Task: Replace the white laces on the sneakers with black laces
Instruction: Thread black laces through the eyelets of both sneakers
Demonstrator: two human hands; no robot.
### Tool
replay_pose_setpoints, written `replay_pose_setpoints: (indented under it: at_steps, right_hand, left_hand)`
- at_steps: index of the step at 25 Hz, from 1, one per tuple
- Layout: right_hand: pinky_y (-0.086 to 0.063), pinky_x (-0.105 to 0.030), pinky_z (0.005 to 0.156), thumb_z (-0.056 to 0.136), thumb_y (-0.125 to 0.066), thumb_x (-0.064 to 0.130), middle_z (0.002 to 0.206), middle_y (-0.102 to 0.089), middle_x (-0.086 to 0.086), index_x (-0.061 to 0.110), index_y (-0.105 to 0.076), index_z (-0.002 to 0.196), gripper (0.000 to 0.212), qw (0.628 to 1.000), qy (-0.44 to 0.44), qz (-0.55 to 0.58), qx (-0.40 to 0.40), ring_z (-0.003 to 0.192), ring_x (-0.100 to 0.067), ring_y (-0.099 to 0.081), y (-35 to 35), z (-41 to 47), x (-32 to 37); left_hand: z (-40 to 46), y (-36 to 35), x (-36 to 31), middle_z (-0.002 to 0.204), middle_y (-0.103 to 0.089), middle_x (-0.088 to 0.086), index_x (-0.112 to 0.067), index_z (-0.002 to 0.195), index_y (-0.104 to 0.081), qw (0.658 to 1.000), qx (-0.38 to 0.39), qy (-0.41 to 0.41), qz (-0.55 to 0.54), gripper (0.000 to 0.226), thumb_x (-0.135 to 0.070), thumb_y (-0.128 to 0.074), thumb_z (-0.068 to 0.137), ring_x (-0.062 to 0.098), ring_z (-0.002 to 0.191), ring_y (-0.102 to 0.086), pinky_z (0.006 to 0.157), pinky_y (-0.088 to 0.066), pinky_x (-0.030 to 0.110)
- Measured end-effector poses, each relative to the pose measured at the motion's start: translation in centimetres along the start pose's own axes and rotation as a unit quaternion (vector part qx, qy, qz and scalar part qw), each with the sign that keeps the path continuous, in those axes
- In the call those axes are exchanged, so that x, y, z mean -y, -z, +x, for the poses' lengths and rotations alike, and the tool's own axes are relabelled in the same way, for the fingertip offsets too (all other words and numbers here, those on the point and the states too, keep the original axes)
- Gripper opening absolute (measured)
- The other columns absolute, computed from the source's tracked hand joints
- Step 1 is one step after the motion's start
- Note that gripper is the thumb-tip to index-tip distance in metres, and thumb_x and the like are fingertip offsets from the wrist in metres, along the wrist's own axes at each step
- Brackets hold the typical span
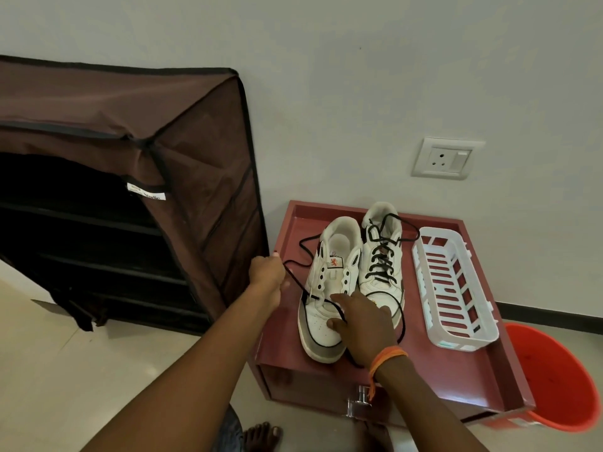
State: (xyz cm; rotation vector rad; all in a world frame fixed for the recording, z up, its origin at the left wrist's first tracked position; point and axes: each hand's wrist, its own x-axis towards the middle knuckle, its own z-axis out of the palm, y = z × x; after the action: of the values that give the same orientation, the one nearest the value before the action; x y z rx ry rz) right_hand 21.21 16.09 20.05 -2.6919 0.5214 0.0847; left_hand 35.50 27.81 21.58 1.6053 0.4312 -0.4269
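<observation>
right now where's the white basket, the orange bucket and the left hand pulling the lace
white basket (455,288), head view, on its slatted floor.
orange bucket (554,380), head view, on its inner wall.
left hand (267,270), head view, on the back of the hand gripping the black lace (295,278).

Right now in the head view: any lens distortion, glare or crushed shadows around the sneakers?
Head view: wide-angle bending, the brown fabric rack leans and bows at the left edge; its shelves are crushed to near black. A bright glare patch sits on the red cabinet top near the front. Sneakers, black lace and both hands, left hand, right hand, are sharp and evenly lit.
</observation>
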Motion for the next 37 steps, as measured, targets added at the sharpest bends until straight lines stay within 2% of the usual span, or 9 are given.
replay_pose_setpoints:
  at_steps: [3,6,10,15,19,22,27,33,37]
  right_hand:
    - [-0.037,-0.04,0.098,0.093,-0.057,0.034,0.124,-0.055,0.002,0.033,-0.049,0.136,0.044,1.0,0.011,0.012,-0.004,0.118,-0.022,-0.053,-0.3,0.2,-0.3]
    - [-0.046,-0.036,0.088,0.088,-0.06,0.015,0.116,-0.053,-0.003,0.021,-0.054,0.126,0.039,0.995,0.028,0.096,-0.018,0.105,-0.024,-0.057,-0.5,-0.1,-0.6]
    - [-0.047,-0.035,0.08,0.08,-0.056,-0.002,0.115,-0.043,-0.007,0.012,-0.045,0.123,0.047,0.982,-0.013,0.184,-0.037,0.093,-0.024,-0.052,-0.7,-0.9,-0.9]
    - [-0.044,-0.038,0.07,0.083,-0.05,0.006,0.096,-0.061,-0.01,0.013,-0.044,0.114,0.032,0.988,-0.037,0.144,-0.038,0.087,-0.033,-0.058,-1.4,-3.0,-1.2]
    - [-0.039,-0.026,0.062,0.086,-0.054,0.012,0.081,-0.061,-0.004,0.018,-0.053,0.082,0.007,0.982,-0.088,0.165,0.009,0.076,-0.022,-0.056,0.8,-3.0,-0.6]
    - [-0.038,-0.028,0.059,0.087,-0.05,0.013,0.074,-0.058,-0.005,0.016,-0.054,0.067,0.021,0.987,-0.126,0.096,-0.01,0.072,-0.024,-0.056,1.8,-3.3,-3.7]
    - [-0.051,-0.032,0.071,0.081,-0.057,0.02,0.1,-0.067,-0.012,0.012,-0.065,0.097,0.019,0.994,-0.087,-0.059,0.016,0.092,-0.033,-0.064,0.6,-5.2,-5.5]
    - [-0.051,-0.036,0.074,0.083,-0.066,0.031,0.108,-0.067,-0.01,0.018,-0.056,0.115,0.036,0.995,0.023,-0.076,0.058,0.096,-0.035,-0.064,-2.0,-4.8,-4.5]
    - [-0.049,-0.034,0.068,0.086,-0.063,0.033,0.093,-0.068,-0.012,0.016,-0.063,0.089,0.017,0.993,0.022,-0.069,0.094,0.083,-0.032,-0.063,-1.1,-3.6,-4.8]
  left_hand:
    - [0.0,0.4,0.1,0.084,-0.059,0.008,-0.01,0.085,-0.058,0.991,0.025,-0.064,0.11,0.023,-0.025,-0.051,0.101,0.023,0.078,-0.06,0.072,-0.058,0.042]
    - [-1.7,0.2,1.0,0.082,-0.059,0.006,-0.01,0.087,-0.057,0.966,0.046,-0.076,0.243,0.019,-0.027,-0.058,0.095,0.02,0.072,-0.06,0.056,-0.05,0.031]
    - [-4.7,-0.4,1.1,0.079,-0.059,-0.004,-0.019,0.082,-0.058,0.889,0.057,-0.327,0.316,0.014,-0.007,-0.055,0.089,0.011,0.071,-0.057,0.062,-0.05,0.032]
    - [-7.6,-0.2,2.4,0.091,-0.064,-0.013,-0.016,0.094,-0.067,0.88,0.143,-0.331,0.309,0.014,-0.009,-0.055,0.095,0.001,0.081,-0.059,0.065,-0.04,0.009]
    - [-8.0,0.6,2.7,0.096,-0.067,-0.008,-0.015,0.096,-0.07,0.861,0.155,-0.358,0.326,0.018,-0.005,-0.054,0.095,0.001,0.082,-0.059,0.065,-0.039,0.005]
    - [-7.7,1.0,3.2,0.097,-0.069,-0.006,-0.018,0.093,-0.071,0.861,0.151,-0.348,0.339,0.025,0.0,-0.053,0.092,0.003,0.083,-0.061,0.069,-0.048,0.014]
    - [-9.6,-0.1,4.1,0.114,-0.063,0.004,-0.019,0.116,-0.07,0.682,0.27,-0.414,0.54,0.038,0.001,-0.059,0.086,0.024,0.105,-0.061,0.087,-0.051,0.041]
    - [-10.7,-0.5,6.6,0.124,-0.039,0.009,-0.011,0.109,-0.059,0.529,0.231,-0.453,0.679,0.019,-0.015,-0.059,0.091,0.03,0.091,-0.057,0.062,-0.035,0.038]
    - [-10.6,-1.8,5.9,0.121,-0.04,0.009,-0.016,0.108,-0.063,0.552,0.242,-0.432,0.671,0.02,-0.026,-0.058,0.093,0.031,0.111,-0.046,0.077,-0.037,0.04]
